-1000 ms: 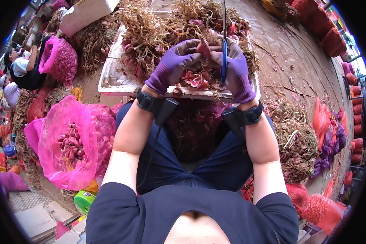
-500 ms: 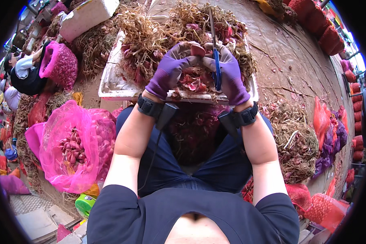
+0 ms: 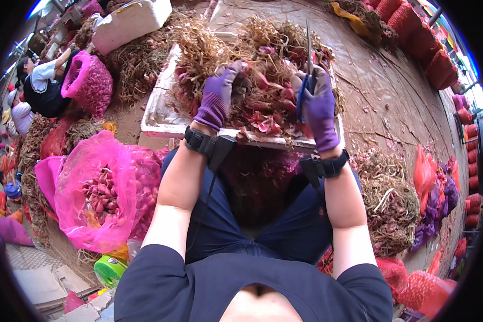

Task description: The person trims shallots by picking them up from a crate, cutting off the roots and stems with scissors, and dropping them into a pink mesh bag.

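My left hand point(image 3: 224, 92), in a purple and grey glove, is over the heap of shallots with dry stalks point(image 3: 198, 53). Its fingers curl inward among them, and what they hold, if anything, is hidden. In the same kind of glove, my right hand point(image 3: 319, 107) is closed round the blue handles of a pair of scissors point(image 3: 308, 48), whose long blade points away from me. Between the hands lie loose reddish shallots and papery skins point(image 3: 265, 122). The heap fills a white foam tray point(image 3: 158, 115) above my knees.
A pink mesh bag of shallots point(image 3: 70, 198) stands open at my left. Dry stalks point(image 3: 389, 209) are piled at my right. Another person point(image 3: 43, 86) sits at far left beside a pink sack point(image 3: 88, 88). Red sacks point(image 3: 402, 27) line the far right.
My hands have moved apart: the left leftward to the stalks, the right rightward with the scissors. The reddish piece at the left fingers is no longer visible there.
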`<state>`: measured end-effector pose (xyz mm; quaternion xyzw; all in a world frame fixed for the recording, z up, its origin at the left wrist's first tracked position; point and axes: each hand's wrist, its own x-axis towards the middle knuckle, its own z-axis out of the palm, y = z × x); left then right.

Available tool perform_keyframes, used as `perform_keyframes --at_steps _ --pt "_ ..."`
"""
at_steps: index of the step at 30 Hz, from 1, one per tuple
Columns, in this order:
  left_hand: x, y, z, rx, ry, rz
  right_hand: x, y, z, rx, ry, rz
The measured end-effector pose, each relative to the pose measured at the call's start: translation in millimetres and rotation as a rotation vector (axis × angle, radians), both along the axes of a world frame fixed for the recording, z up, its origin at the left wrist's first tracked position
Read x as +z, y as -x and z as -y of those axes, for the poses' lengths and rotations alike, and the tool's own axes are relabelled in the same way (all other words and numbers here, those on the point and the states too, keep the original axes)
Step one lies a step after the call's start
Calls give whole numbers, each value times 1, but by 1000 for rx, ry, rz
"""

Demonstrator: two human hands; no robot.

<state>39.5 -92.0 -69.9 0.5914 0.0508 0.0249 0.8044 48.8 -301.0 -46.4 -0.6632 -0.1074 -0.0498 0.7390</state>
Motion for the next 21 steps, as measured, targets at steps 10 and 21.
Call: perform_keyframes --at_steps 10,21 --pt "7 5 -5 320 71 -62 23 55 -22 423 442 -411" --pt "22 9 16 418 -153 79 12 65 -29 467 489 -364"
